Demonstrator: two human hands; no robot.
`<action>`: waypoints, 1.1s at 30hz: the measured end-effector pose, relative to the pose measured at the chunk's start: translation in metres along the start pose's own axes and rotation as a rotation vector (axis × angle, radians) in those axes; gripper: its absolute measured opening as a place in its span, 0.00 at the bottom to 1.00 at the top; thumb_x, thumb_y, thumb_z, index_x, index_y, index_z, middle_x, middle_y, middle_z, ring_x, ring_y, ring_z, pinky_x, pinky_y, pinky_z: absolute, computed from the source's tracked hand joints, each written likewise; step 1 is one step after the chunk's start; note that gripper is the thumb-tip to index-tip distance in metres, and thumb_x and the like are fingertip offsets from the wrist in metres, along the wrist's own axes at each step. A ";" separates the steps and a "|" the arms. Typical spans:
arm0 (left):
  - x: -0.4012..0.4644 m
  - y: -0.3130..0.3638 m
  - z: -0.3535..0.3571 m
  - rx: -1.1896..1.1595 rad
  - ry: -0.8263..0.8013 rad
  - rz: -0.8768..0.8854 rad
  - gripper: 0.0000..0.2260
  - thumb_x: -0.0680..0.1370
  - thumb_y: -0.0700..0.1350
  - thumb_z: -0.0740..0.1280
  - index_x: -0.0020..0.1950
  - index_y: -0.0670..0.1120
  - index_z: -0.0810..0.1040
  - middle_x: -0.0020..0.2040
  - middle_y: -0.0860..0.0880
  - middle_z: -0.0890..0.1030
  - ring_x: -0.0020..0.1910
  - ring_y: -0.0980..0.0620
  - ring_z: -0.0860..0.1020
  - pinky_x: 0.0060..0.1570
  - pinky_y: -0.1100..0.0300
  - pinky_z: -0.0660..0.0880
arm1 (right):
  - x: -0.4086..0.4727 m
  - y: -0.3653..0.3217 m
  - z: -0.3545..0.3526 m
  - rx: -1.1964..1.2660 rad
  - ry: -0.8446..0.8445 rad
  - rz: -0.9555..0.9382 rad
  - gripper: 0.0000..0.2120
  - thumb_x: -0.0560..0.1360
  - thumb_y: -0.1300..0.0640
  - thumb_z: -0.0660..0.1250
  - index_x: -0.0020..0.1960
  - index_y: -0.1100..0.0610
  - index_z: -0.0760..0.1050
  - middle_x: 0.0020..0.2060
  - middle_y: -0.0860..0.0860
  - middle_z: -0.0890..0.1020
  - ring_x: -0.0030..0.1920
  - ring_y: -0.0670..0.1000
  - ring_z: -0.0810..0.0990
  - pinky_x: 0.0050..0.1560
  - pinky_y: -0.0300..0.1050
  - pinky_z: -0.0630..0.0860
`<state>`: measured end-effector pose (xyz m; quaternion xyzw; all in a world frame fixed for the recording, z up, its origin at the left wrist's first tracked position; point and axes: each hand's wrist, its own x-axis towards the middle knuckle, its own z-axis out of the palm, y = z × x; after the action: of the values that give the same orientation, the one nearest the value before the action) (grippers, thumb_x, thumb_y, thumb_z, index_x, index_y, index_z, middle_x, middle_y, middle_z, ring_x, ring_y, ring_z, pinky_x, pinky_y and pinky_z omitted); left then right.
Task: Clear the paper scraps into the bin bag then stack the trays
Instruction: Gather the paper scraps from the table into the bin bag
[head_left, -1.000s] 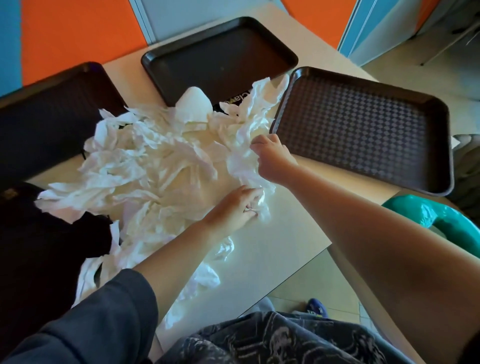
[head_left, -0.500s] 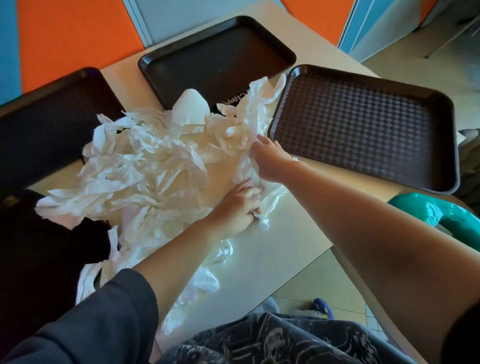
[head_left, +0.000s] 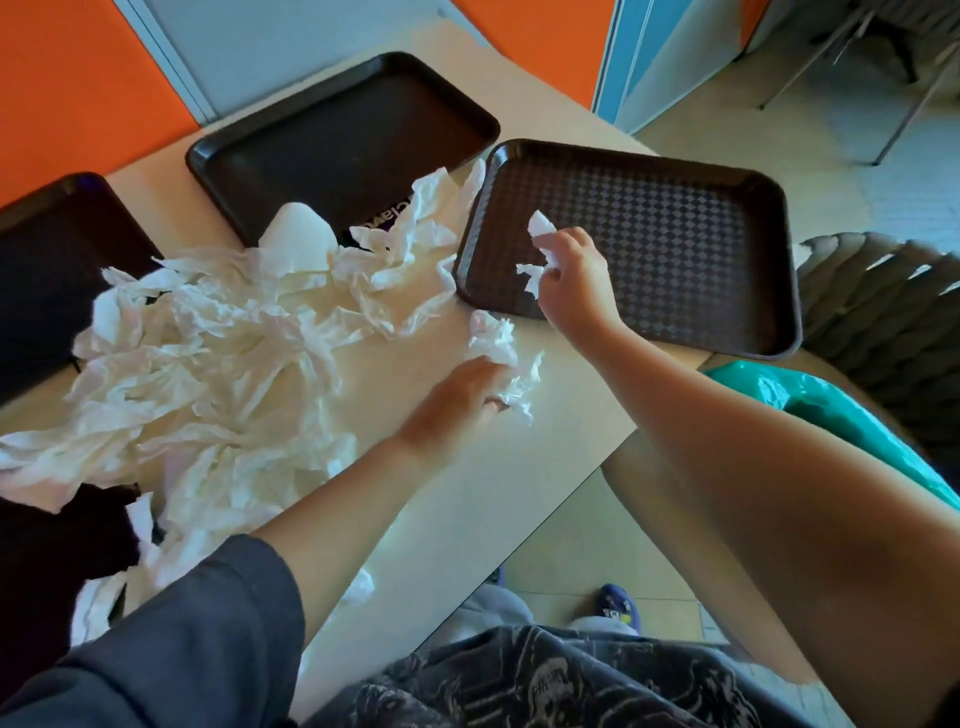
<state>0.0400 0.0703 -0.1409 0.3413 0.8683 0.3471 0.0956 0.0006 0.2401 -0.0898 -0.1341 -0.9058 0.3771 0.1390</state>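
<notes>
A big heap of white paper scraps (head_left: 218, 358) covers the left and middle of the cream table (head_left: 457, 519). My left hand (head_left: 457, 400) rests on the table, its fingers closed on a small bunch of scraps (head_left: 501, 358). My right hand (head_left: 576, 280) hovers over the near-left corner of the patterned brown tray (head_left: 691, 244), shut on a few scraps (head_left: 537, 249). A second dark tray (head_left: 332, 140) lies at the back, a third (head_left: 47, 260) at the far left. The green bin bag (head_left: 831, 415) hangs off the table's right edge.
A white cup-like object (head_left: 298, 241) sits among the scraps beside the back tray. A dark object (head_left: 47, 561) lies at the near left. A grey ribbed chair back (head_left: 883, 306) stands right of the table. Floor and my shoes show below the table edge.
Both hands have pulled away from the heap to the right, each carrying scraps. My right hand has lifted over the patterned tray's corner. The view shifted.
</notes>
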 end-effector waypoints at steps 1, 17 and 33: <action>0.005 0.005 0.004 0.006 -0.013 0.030 0.12 0.72 0.31 0.68 0.55 0.37 0.77 0.50 0.41 0.76 0.48 0.49 0.75 0.51 0.64 0.70 | -0.001 0.008 -0.009 -0.001 0.007 0.033 0.19 0.73 0.73 0.55 0.61 0.64 0.75 0.58 0.59 0.76 0.59 0.55 0.74 0.56 0.37 0.69; 0.076 0.154 0.135 -0.068 -0.251 0.254 0.15 0.76 0.35 0.64 0.62 0.42 0.75 0.57 0.41 0.77 0.57 0.44 0.75 0.59 0.59 0.68 | -0.099 0.185 -0.178 -0.181 0.051 0.357 0.15 0.71 0.73 0.58 0.50 0.65 0.80 0.51 0.61 0.81 0.54 0.59 0.77 0.55 0.46 0.72; 0.138 0.236 0.277 0.183 -0.330 0.411 0.14 0.75 0.37 0.66 0.61 0.43 0.78 0.47 0.40 0.71 0.48 0.42 0.70 0.49 0.47 0.73 | -0.204 0.322 -0.242 -0.227 -0.105 0.829 0.16 0.74 0.69 0.57 0.59 0.66 0.74 0.59 0.64 0.71 0.61 0.63 0.70 0.61 0.46 0.67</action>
<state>0.1730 0.4343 -0.1787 0.5695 0.7812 0.2192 0.1319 0.3189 0.5442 -0.1891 -0.4816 -0.8170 0.3052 -0.0859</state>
